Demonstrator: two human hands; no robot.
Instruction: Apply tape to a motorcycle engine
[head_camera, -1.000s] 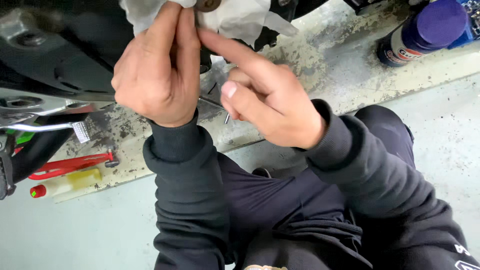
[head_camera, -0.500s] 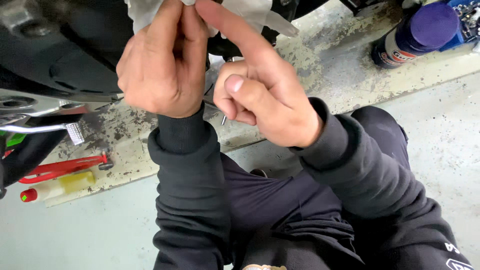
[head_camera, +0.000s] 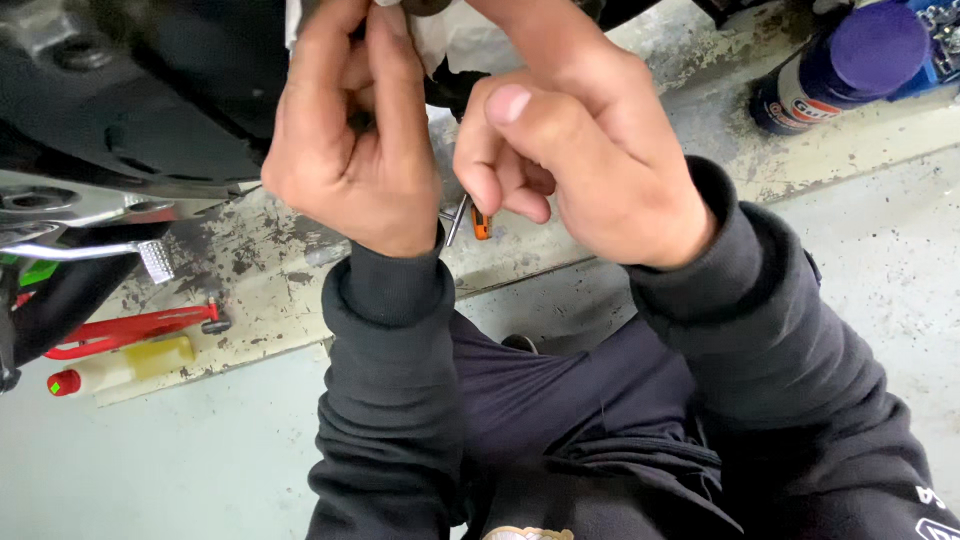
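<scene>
Head view, listed big to small: black machine body (head_camera: 130, 110), dark moulded panel w/ silver metal parts below, fills upper left. Concrete floor (head_camera: 180, 450), grey, w/ a worn, stained pale strip running across mid-frame. Person's dark sleeves and dark trousers take the lower centre and right. Left hand (head_camera: 350, 140), raised at top centre, fingers curled, thumb and forefinger pinching the white cloth (head_camera: 450, 40) at the top edge. Right hand (head_camera: 590, 150), just beside the left, fingers folded in, thumb up, forefinger reaching up to the cloth; whether it grips the cloth cannot be told, top edge cuts it off. White cloth: crumpled, between and above both hands, against the machine's underside, mostly hidden. Spray can (head_camera: 840, 70), purple cap, lying on the stained strip at upper right, well apart from hands. Red tool (head_camera: 130, 328), long handles, on the floor at left. Small bottle (head_camera: 120, 365), yellowish w/ red cap, lying just beside the red tool. Silver foot peg (head_camera: 155, 260), ribbed, under the machine at left. Small orange-and-metal tool (head_camera: 470, 220), visible in the gap between the wrists, on the floor strip.
</scene>
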